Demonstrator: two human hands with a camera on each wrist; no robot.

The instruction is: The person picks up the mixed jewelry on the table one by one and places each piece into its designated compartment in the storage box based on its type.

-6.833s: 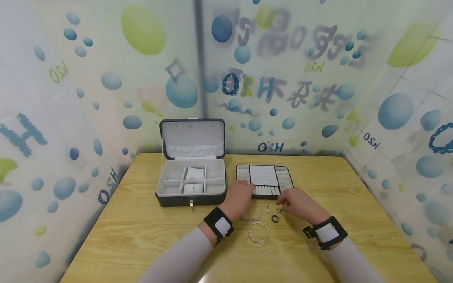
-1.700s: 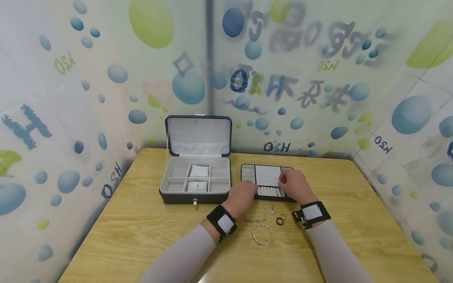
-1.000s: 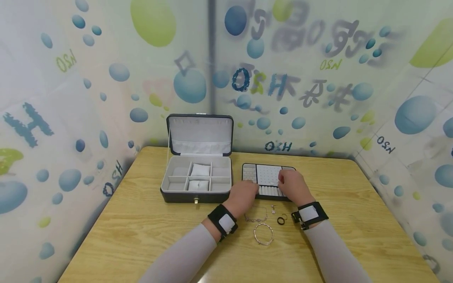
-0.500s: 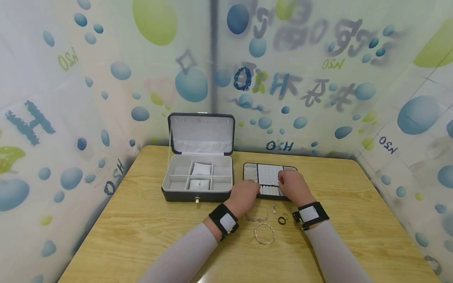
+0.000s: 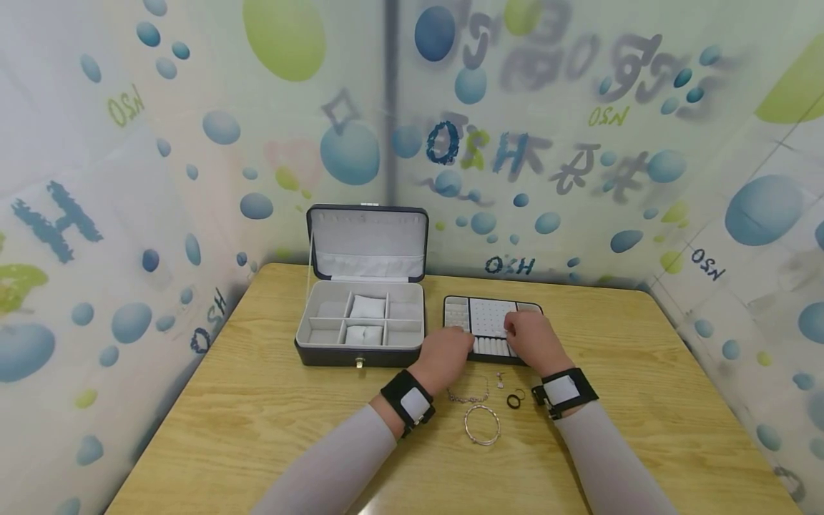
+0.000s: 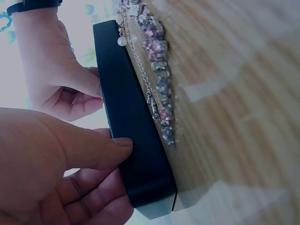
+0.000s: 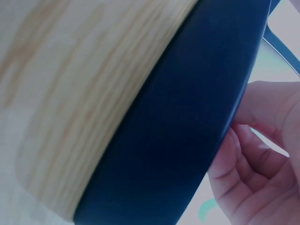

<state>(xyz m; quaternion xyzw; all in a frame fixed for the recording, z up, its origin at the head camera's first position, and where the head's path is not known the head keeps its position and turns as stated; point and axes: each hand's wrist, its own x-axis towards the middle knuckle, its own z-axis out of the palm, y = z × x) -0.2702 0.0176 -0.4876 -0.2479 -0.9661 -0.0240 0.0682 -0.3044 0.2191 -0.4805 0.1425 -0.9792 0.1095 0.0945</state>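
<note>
A jewelry tray (image 5: 488, 315) with a dotted earring board and ring rolls lies flat. My left hand (image 5: 444, 354) holds its near left edge. In the left wrist view, the thumb (image 6: 123, 142) presses the black front wall, the other fingers behind it. My right hand (image 5: 533, 340) is over the board's right side, fingers curled; in the right wrist view the tray's black wall (image 7: 173, 122) hides its fingertips and anything between them. In front lie a bracelet (image 5: 470, 399) with pink and silver beads, an earring (image 5: 499, 384), a black ring (image 5: 513, 408) and a thin ring (image 5: 520, 390).
A black jewelry box (image 5: 344, 356) stands left of the tray, its lid (image 5: 370, 236) raised, with two white cushions among its compartments. Nearer me lies a silver bangle (image 5: 483, 443). Patterned curtains (image 5: 257, 164) surround the wooden table (image 5: 270, 422).
Since the oldest frame, my right hand has gone from beside the rings up to the tray's earring board. My left hand has stayed at the tray. Within the last second, both hands are nearly still.
</note>
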